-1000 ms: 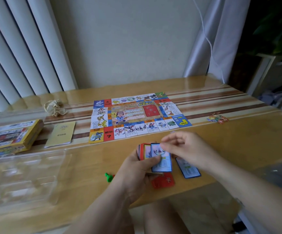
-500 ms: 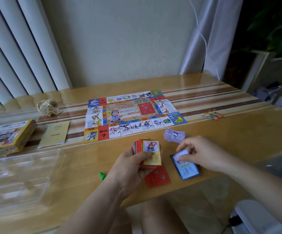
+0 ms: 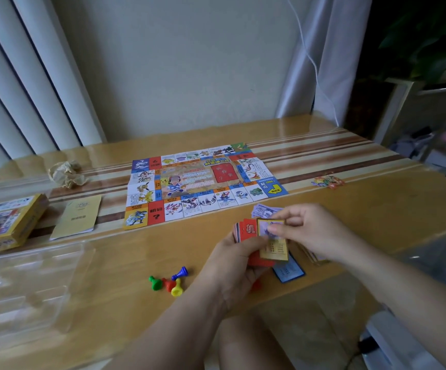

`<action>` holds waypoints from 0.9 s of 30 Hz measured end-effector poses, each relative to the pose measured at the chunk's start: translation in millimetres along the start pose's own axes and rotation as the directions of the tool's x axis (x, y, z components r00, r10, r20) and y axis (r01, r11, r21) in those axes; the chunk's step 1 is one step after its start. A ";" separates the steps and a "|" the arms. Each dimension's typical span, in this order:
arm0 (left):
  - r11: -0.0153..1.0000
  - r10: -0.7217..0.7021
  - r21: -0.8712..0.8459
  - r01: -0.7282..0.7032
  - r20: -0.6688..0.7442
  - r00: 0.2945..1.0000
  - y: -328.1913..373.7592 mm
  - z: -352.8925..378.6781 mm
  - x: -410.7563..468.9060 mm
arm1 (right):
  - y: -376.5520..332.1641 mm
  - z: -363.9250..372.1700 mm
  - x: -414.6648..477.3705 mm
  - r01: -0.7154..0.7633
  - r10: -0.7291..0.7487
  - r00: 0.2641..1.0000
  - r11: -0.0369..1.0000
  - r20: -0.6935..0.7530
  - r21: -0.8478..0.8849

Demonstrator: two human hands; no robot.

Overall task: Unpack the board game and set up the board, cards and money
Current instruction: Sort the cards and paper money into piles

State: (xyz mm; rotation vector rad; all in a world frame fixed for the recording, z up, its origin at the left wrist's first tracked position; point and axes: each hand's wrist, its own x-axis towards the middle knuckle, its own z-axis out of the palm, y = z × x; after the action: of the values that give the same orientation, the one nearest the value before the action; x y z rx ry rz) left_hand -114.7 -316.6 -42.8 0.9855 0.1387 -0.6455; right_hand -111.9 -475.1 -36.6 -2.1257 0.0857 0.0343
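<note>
The table (image 3: 376, 214) carries your game board (image 3: 206, 182), unfolded and flat toward the far side, with the yellow box (image 3: 5, 222) at the left edge. Your left hand (image 3: 232, 265) grips a fanned stack of cards (image 3: 246, 231). Your right hand (image 3: 310, 231) pinches its yellow-bordered top card (image 3: 274, 247). Purple money (image 3: 266, 210) lies just beyond your hands and a blue card (image 3: 290, 271) lies on the table below the stack. Four pawns (image 3: 167, 283) cluster to your left.

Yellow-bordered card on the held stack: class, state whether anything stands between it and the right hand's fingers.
Nothing visible does. The right hand pinches the yellow-bordered card at its top edge, while the left hand grips the stack beneath.
</note>
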 end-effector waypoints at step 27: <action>0.998 -0.019 -0.054 0.018 -0.011 1.000 0.4 -6.2 5.0 | -2.4 -28.1 -3.6 0.148 -0.156 0.987 0.974 -0.038 -0.170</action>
State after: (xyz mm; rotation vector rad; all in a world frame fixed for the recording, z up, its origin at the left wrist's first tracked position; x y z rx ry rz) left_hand -109.3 -313.6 -48.0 0.9368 0.1748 -0.6500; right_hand -115.6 -497.5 -19.5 -2.2947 -0.0522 -0.1067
